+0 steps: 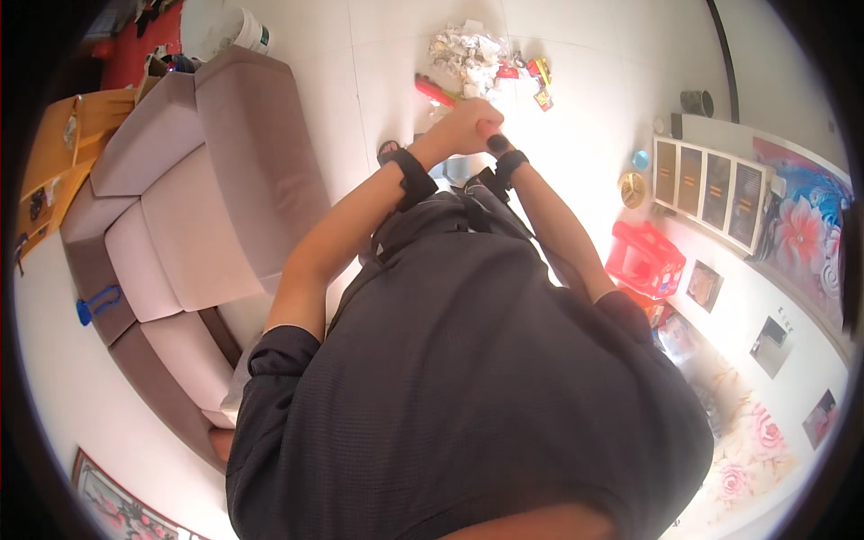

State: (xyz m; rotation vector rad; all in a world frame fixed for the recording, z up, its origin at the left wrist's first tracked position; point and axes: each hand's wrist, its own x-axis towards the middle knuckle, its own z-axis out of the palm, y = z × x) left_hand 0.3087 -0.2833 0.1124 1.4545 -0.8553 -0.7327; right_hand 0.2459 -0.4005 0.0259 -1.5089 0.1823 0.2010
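Observation:
Both my hands meet in front of my body, above the pale tiled floor. My left hand (463, 129) is closed, its fingers wrapped round a handle (498, 143) with a pinkish shaft and a dark end. My right hand (508, 155) is closed at the same handle, close against the left, and its fingers are partly hidden. Just beyond the hands a red and green strip (436, 90) lies low near the floor; it looks like a broom head. Past it sits a heap of crumpled paper litter (472, 56), with red and yellow wrappers (542, 79) at its right side.
A grey-brown sofa (261, 153) fills the left side, with a white bucket (245, 31) behind it. To the right stand a red plastic stool (645, 259), a white cabinet (711, 193) and a round gold object (632, 190). A dark shoe (388, 149) shows below my left forearm.

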